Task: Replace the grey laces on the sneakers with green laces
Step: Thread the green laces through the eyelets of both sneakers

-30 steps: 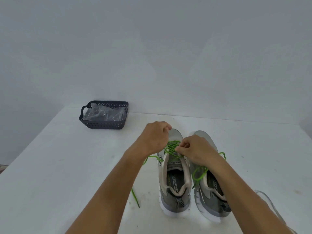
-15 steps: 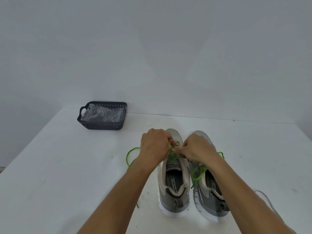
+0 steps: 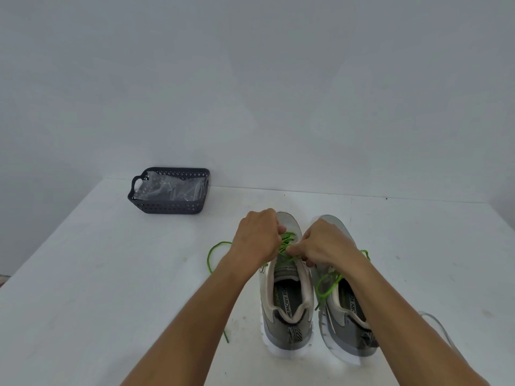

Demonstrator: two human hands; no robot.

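On the insole of the left sneaker (image 3: 287,299) white letters read "MEMORY FO", and the rest goes under the tongue. The insole of the right sneaker (image 3: 344,319) shows only "ORY FO", because the forearm covers the other letters. No other writing is readable.

At the far left of the white table (image 3: 97,274) stands a dark plastic basket (image 3: 170,208) with perforated walls and a handle loop at its left end. Inside it lies crumpled clear plastic film (image 3: 170,190); I cannot tell if it wraps anything.

The two sneakers stand side by side with heels toward the camera. They have grey mesh uppers, pale padded collars, thick white soles and a zigzag-patterned heel tab.

Both hands work over the lace area of the left sneaker. The left hand (image 3: 257,238) has its fingers curled over the green lace (image 3: 287,240) and grips it. The right hand (image 3: 324,245) pinches the same lace with curled fingertips. One free end of this round cord loops over the table to the left. A second green lace (image 3: 324,285) is on the right sneaker. A thin grey lace (image 3: 437,324) lies on the table at the right.
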